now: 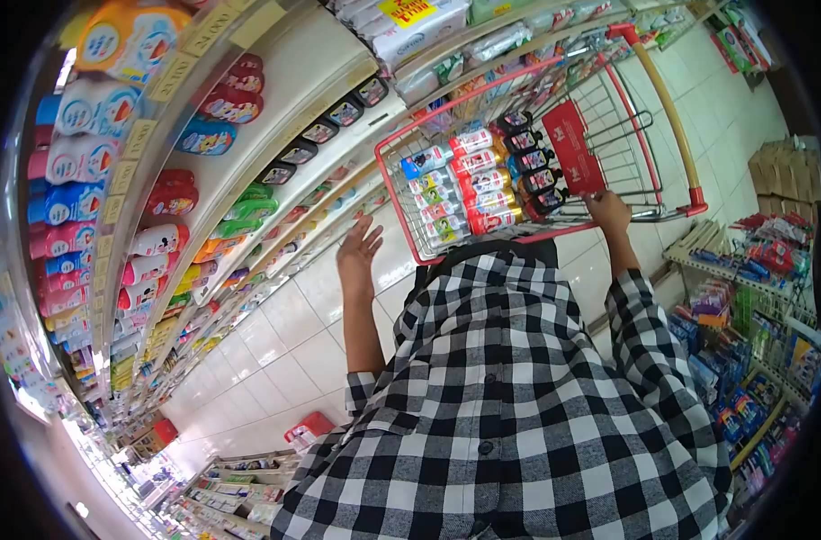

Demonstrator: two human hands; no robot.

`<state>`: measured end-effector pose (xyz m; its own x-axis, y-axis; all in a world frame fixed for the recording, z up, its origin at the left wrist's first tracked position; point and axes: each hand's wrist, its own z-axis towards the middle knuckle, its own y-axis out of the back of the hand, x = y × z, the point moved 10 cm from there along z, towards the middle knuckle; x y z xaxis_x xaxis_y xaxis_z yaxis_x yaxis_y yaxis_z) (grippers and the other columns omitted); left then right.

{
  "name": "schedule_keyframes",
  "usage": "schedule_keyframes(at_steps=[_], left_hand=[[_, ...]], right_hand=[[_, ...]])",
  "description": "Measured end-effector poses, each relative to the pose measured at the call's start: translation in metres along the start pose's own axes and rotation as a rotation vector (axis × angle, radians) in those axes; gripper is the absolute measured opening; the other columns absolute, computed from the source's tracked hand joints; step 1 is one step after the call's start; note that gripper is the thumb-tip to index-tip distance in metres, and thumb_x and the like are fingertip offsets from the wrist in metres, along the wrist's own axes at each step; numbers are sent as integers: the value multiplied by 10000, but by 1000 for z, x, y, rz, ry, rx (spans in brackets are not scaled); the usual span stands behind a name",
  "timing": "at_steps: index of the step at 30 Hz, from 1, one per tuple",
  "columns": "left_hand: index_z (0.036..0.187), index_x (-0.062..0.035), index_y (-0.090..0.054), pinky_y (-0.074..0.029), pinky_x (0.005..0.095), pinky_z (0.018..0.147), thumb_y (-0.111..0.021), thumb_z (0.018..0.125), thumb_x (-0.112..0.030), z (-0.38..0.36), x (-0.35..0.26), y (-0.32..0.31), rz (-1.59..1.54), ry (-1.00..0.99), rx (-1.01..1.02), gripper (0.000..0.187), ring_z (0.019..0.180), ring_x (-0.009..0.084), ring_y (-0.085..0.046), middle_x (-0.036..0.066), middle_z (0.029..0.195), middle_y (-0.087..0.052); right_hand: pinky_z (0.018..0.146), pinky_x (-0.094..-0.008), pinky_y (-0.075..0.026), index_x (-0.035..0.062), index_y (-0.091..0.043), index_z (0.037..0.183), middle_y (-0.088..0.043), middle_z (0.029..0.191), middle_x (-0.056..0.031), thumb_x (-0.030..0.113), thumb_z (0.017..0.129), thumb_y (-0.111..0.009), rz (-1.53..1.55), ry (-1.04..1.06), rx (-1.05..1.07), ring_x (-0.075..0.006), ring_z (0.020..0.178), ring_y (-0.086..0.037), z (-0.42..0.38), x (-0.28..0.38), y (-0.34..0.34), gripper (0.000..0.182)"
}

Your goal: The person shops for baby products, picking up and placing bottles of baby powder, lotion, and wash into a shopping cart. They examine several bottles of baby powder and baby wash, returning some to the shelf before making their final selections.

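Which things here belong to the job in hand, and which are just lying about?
In the job:
- shopping cart, right hand at its side
- colourful bottles and dark bottles inside
- left hand, raised, holding nothing

Just about:
- dark shelf bottles
- red object on the floor
- brown boxes

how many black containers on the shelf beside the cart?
5 black containers, in one slanting row on the shelf: topmost one, three in line below it, then the lowest one. Others could be hidden behind them.

bottles [487, 185] in cart [570, 148] beside shelves [308, 56]
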<state>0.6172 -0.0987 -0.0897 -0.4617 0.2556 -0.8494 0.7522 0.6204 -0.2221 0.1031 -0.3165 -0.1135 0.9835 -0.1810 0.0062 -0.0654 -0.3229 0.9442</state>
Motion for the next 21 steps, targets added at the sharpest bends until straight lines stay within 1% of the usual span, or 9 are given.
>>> schedule_keyframes(at_steps=[2, 6, 7, 10, 12, 13, 16, 17, 21], left_hand=[[1487, -41, -229, -367, 396, 1065, -367, 940, -86, -7, 20, -13, 52, 28, 28, 565, 1315, 325, -417, 188, 1501, -306], [1498, -37, -184, -276, 377, 1111, -515, 904, -69, 13, 51, -30, 410, -22, -28, 680, 1393, 353, -279, 198, 1546, -192], [1494, -34, -199, -256, 386, 1119, -533, 916, -123, 25, 60, -25, 482, -27, -34, 673, 1399, 347, -265, 199, 1542, -204], [1474, -36, -256, -255, 396, 1120, -556, 905, -137, 62, 77, -33, 758, -164, -32, 651, 1406, 355, -252, 210, 1524, -245], [1436, -38, -322, -266, 406, 1120, -576, 889, -137, 66, 62, -72, 1021, -459, 32, 610, 1401, 368, -253, 224, 1490, -294], [1436, -38, -322, -266, 406, 1120, -576, 889, -137, 74, 71, -83, 1022, -444, 59, 610, 1401, 368, -253, 224, 1490, -294], [1389, -37, -383, -297, 412, 1109, -589, 874, -128, 94, 134, -141, 1025, -422, 524, 563, 1364, 363, -321, 229, 1440, -364], [1373, -32, -402, -357, 400, 1076, -590, 852, -146, 101, 166, -152, 1068, -403, 637, 565, 1342, 347, -361, 208, 1438, -379], [1342, -28, -438, -419, 414, 1016, -619, 819, -170, 120, 282, -179, 1233, -308, 920, 571, 1237, 353, -476, 206, 1331, -485]], right_hand=[[841, -470, -462, 110, -717, 936, -706, 865, -149, 568, 788, -595, -15, -19, 24, -341, 873, -677, -1, 3, 3, 496], [748, -458, -524, 102, -713, 938, -700, 881, -163, 513, 822, -580, -96, -81, 16, -348, 860, -678, 6, 6, 3, 448], [736, -460, -533, 95, -710, 958, -699, 873, -171, 486, 818, -585, -106, -118, -41, -358, 845, -681, -3, 14, 11, 434], [773, -457, -532, 75, -707, 951, -696, 907, -182, 389, 827, -572, -107, -151, 28, -360, 878, -677, -8, 18, 8, 363], [791, -453, -531, 57, -705, 931, -693, 937, -184, 325, 824, -557, -124, -205, 59, -355, 901, -675, -11, 17, 9, 324], [791, -446, -532, 60, -706, 935, -696, 923, -180, 332, 822, -562, -131, -188, 46, -352, 895, -677, -13, 21, 12, 328], [775, -445, -535, 53, -703, 919, -696, 899, -181, 337, 824, -556, -173, -230, 99, -346, 878, -681, -18, 24, 10, 334], [761, -444, -537, 51, -703, 907, -695, 887, -181, 339, 824, -555, -172, -221, 89, -343, 862, -683, -19, 26, 9, 334], [716, -444, -540, 41, -705, 853, -693, 849, -180, 336, 820, -557, -176, -253, 77, -336, 817, -686, -17, 26, 4, 331]])
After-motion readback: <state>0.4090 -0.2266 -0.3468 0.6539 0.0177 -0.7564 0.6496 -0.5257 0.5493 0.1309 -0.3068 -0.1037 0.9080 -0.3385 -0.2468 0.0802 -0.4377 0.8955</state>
